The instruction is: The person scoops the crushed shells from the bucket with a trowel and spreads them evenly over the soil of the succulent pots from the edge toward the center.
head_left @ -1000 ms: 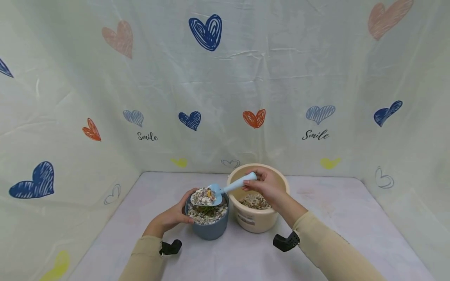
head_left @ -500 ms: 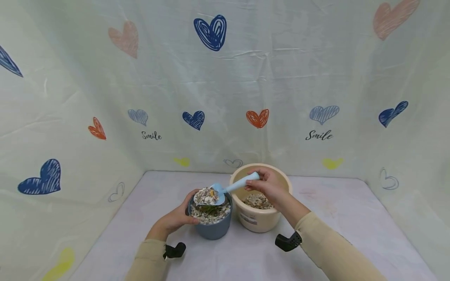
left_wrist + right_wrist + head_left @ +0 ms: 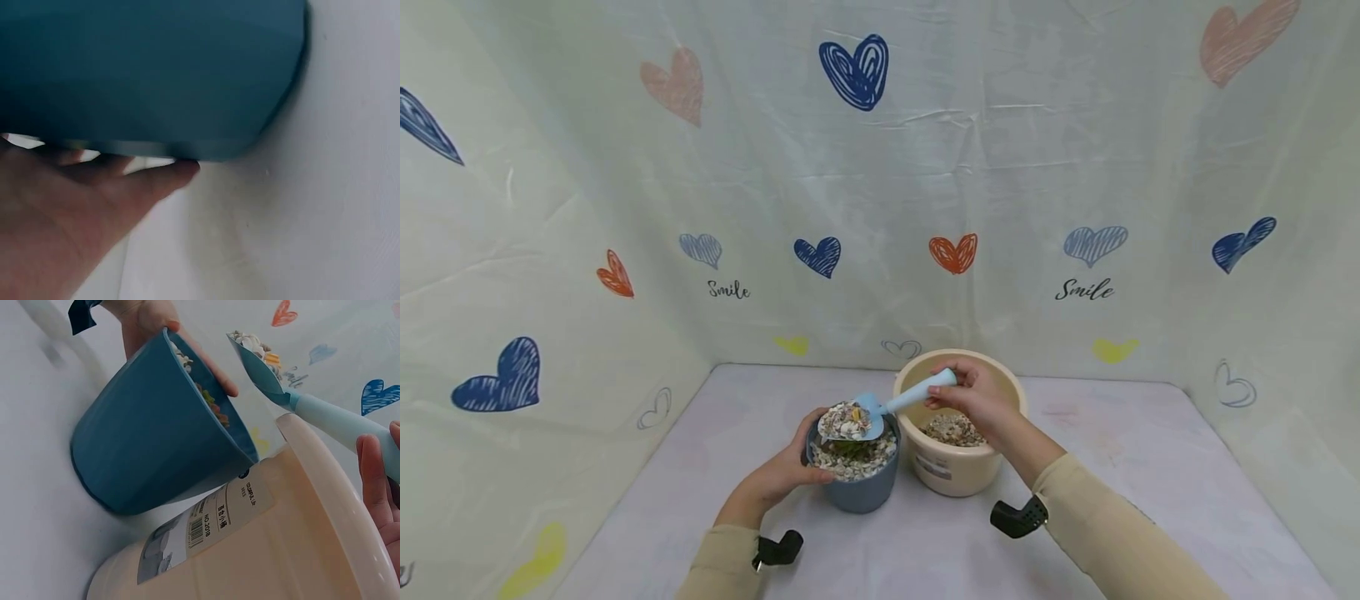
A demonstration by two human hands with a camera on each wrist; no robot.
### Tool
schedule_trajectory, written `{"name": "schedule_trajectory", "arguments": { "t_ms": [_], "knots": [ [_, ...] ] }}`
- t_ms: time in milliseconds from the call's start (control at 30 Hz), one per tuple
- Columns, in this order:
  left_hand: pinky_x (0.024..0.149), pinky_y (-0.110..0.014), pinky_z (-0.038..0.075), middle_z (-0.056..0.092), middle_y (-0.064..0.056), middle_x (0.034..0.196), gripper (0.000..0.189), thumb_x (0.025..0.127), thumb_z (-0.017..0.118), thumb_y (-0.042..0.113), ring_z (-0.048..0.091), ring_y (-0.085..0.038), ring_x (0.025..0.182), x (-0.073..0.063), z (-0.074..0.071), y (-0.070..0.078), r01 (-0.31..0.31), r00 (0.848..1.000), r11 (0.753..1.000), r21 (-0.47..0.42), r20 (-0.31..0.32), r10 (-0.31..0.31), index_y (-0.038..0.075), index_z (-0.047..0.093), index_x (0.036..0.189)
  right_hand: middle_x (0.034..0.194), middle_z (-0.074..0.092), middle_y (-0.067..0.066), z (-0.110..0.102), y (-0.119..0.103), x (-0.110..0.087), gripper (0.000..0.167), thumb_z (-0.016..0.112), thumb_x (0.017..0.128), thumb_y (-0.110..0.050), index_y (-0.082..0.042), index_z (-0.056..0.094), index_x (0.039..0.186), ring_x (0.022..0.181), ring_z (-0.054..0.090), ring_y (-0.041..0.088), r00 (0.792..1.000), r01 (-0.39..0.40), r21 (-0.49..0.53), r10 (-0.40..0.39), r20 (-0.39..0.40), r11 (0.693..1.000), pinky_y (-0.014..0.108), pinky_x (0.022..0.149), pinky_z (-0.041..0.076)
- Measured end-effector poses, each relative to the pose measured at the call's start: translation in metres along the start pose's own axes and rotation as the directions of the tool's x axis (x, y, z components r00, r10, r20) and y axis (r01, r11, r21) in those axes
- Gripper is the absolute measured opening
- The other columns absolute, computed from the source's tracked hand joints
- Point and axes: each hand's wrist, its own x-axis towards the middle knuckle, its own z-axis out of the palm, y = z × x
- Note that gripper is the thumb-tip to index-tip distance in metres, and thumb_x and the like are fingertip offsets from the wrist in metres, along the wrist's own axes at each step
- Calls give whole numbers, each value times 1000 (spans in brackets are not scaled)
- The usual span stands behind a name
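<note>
Gravel (image 3: 844, 421) tops the scoop (image 3: 898, 402), pinched face-up by fingers of the right hand (image 3: 976, 398), probably against spilling. Left of them, fingers of the left hand (image 3: 796, 461) hold the blue pot (image 3: 861, 492) under the scoop, seemingly steadying it; the cream bucket (image 3: 966, 479) sits beneath the right fingers.

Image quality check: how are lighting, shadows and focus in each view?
Head: even, diffuse light, pot and scoop fairly clear. Left wrist: dimmer, the left hand rather soft, a shadow on the table beside the pot. Right wrist: tilted, crisper, print on the label legible, pale sheen on the tub.
</note>
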Motion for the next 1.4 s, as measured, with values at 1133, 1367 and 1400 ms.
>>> {"name": "schedule_trajectory", "arguments": {
  "t_ms": [1133,1367,1400],
  "knots": [
    [107,-68,12,1,-27,157,106,76,85,22,0,-48,143,-18,53,7,32,956,999,-12,-290,-34,21,11,152,93,65,11,1,1,1,33,64,89,6,17,51,117,78,69,20,997,-31,-88,37,67,996,38,77,56],
    [108,-67,13,5,-28,157,107,76,84,17,5,-49,142,-21,63,11,27,943,999,-38,-331,-38,20,10,153,94,65,12,2,0,1,31,65,89,4,15,53,115,78,68,21,996,-31,-116,41,84,993,42,79,56],
    [108,-66,13,6,-27,157,107,76,84,17,6,-49,142,-21,64,11,27,941,999,-39,-336,-39,20,10,153,94,65,13,3,0,1,30,66,89,3,14,54,115,78,68,21,995,-32,-121,42,87,992,41,79,56]
  ]
}}
